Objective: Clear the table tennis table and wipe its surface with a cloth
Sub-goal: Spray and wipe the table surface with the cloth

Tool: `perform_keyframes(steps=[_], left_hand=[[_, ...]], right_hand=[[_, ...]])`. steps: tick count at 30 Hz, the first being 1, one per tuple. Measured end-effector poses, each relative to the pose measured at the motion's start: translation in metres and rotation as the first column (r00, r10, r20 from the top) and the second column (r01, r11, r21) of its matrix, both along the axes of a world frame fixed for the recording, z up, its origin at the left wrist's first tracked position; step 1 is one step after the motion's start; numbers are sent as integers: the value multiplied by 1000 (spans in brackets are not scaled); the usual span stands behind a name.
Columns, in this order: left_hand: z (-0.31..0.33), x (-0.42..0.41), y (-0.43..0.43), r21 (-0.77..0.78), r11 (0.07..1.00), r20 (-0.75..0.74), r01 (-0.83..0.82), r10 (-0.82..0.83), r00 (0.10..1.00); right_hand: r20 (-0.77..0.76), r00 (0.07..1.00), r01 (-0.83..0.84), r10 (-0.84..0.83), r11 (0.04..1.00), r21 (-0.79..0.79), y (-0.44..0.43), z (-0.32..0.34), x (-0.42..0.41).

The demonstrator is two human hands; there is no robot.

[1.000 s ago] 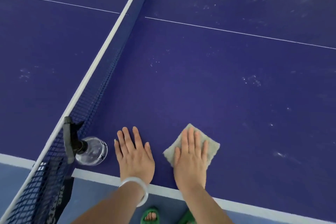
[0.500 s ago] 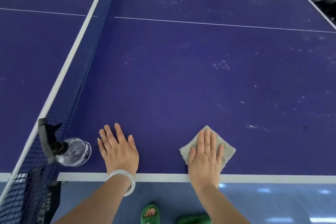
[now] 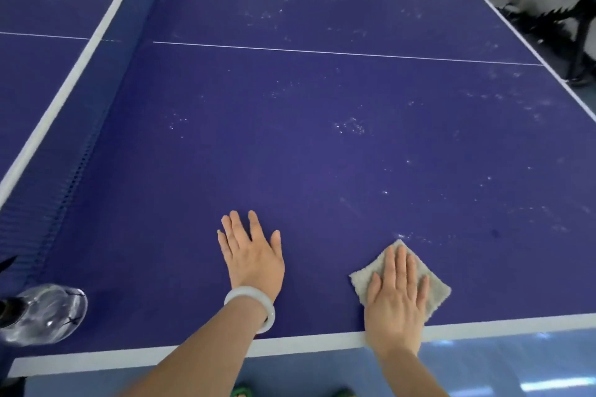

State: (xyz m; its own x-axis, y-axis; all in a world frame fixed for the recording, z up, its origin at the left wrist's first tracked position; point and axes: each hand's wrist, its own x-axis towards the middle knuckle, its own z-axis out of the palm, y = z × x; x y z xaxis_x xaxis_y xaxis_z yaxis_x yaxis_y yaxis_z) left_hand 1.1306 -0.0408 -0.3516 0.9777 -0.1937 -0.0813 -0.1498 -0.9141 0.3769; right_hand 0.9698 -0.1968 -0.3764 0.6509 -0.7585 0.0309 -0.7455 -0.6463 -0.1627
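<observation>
Table [image 3: 322, 155], left grip [image 3: 253, 259] flat, right grip [image 3: 395, 303] flat on cloth [image 3: 433, 292] by edge [image 3: 500, 322], perhaps bottle [image 3: 48, 313]

Left hand [image 3: 251, 255] and right hand [image 3: 395, 296] flat, palms down, fingers [image 3: 401, 263] straight.

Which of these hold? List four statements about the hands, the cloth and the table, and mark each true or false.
1. The right hand lies flat on a grey cloth by the table tennis table's near edge. True.
2. The left hand grips the clear bottle. False: its fingers lie straight on the bare table, apart from the bottle at far left.
3. A white bangle circles the left wrist. True.
4. The tabletop is spotless. False: whitish specks dot it.
</observation>
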Motion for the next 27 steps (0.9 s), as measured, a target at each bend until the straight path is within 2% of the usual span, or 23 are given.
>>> perform_keyframes(steps=[2,4,7,8,9,10,11,13,15,16,18,20,23,24,25,26,27], left_hand=[[-10,-6,-10,143,990,34,0,-5,999],[-17,-8,-11,204,979,54,-4,-7,998],[-20,-7,-12,230,973,62,-1,-14,998],[-21,-7,-14,236,972,59,0,-14,998],[-21,-7,-14,239,971,58,-3,-12,998],[-21,-7,-15,239,971,61,-9,-6,998],[-21,-7,-14,242,970,63,-11,-4,998],[-22,-6,-14,250,968,73,-14,-4,997],[-21,-6,-15,253,967,74,-18,-1,997],[-21,-7,-16,256,966,72,-20,2,997],[-19,-7,-16,260,965,74,-21,2,997],[-18,-7,-17,261,965,99,-26,0,995],[-17,-7,-17,279,960,113,-33,1,994],[-17,-7,-17,284,958,115,-35,2,993],[-18,-6,-18,287,957,118,-39,5,993],[-18,-6,-18,290,956,121,-45,10,993],[-19,-6,-18,291,955,124,-50,14,992]], right_hand=[[17,1000,-20,20,1000,-20,16,0,12],[-4,965,-261,261,964,-48,30,0,20],[-66,760,-650,647,758,-59,8,6,19],[-94,703,-711,705,700,-65,-11,8,19],[-123,688,-725,715,683,-86,-33,8,19],[-136,732,-680,667,726,-100,-56,7,17],[-130,826,-562,549,821,-100,-80,5,12],[-70,982,-176,173,983,-44,-113,4,-1],[-23,994,108,-107,994,25,-110,4,-5],[-14,989,147,-146,989,31,-95,6,2],[9,1000,27,-27,1000,4,-56,7,26],[23,968,-248,249,968,-27,-21,5,56],[-28,738,-675,674,737,-40,-11,9,90],[-50,668,-744,742,667,-39,-23,11,96],[-85,638,-770,765,636,-59,-41,10,102],[-121,663,-748,738,660,-70,-63,8,105],[-136,741,-669,657,740,-71,-86,6,106]])
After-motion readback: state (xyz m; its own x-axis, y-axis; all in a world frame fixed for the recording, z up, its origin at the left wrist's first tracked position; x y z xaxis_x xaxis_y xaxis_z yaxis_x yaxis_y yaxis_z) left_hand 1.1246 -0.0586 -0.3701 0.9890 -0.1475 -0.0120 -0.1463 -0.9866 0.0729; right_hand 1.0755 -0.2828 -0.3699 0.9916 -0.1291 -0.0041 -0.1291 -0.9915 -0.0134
